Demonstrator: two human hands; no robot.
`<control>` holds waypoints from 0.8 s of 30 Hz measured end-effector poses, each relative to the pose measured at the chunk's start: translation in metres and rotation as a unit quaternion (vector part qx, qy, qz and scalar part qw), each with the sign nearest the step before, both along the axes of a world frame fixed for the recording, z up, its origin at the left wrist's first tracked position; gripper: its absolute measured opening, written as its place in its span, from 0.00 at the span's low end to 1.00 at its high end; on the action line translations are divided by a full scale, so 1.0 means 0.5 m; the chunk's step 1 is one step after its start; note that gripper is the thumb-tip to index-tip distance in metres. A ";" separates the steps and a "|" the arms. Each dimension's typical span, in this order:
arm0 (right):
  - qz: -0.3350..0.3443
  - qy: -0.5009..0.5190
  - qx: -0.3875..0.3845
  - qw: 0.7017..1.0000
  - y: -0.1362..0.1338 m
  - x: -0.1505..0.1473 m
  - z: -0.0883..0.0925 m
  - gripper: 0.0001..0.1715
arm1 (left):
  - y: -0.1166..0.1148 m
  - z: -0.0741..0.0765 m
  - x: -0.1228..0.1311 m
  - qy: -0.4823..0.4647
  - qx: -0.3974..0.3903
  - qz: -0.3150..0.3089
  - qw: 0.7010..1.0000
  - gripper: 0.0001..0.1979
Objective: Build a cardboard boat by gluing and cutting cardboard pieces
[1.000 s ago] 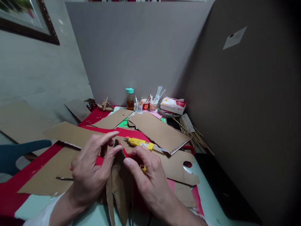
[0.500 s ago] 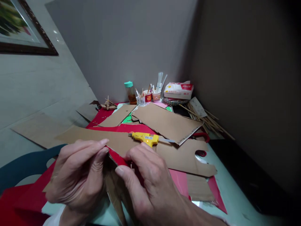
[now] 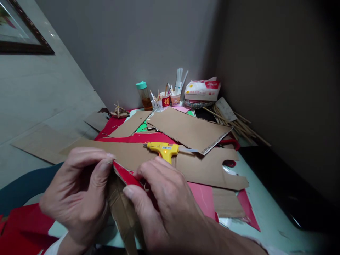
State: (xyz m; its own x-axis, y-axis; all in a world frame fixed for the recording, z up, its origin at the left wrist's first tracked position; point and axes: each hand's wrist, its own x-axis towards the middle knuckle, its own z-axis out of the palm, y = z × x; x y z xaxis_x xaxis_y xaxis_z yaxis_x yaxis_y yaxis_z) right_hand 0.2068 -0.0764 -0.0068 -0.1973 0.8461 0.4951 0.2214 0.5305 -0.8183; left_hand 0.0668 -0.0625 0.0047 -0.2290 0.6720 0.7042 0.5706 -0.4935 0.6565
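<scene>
My left hand (image 3: 79, 193) and my right hand (image 3: 164, 202) are both closed on a folded cardboard piece faced with red paper (image 3: 124, 177), held upright close to me. The left fingers pinch its left corner. My right thumb and fingers press the red strip along its top edge. The brown cardboard of the piece (image 3: 122, 216) hangs down between my wrists. Just beyond my right hand a yellow glue gun (image 3: 163, 148) lies on a long cardboard sheet (image 3: 202, 170).
More cardboard sheets (image 3: 186, 129) and red paper (image 3: 132, 137) cover the table. At the back stand a teal-capped bottle (image 3: 143, 95), small cups with sticks (image 3: 170, 99) and a tissue pack (image 3: 203, 90). Bamboo sticks (image 3: 239, 124) lie at the right. A grey board walls the back and right.
The view has tilted and dropped closer to the hands. Both hands have slid left and nearer to me, with the red-faced cardboard piece still gripped between them.
</scene>
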 end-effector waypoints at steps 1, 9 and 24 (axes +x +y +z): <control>0.001 -0.002 -0.019 1.000 0.001 0.001 0.000 0.15 | 0.003 0.003 0.003 -0.006 -0.006 -0.008 1.000 0.06; -0.021 -0.034 -0.076 0.996 0.025 0.011 -0.004 0.12 | 0.038 0.001 0.010 -0.017 -0.018 -0.077 0.997 0.07; 0.032 0.038 -0.189 0.981 0.057 0.027 -0.012 0.12 | 0.086 0.022 -0.010 -0.076 -0.117 -0.182 0.973 0.05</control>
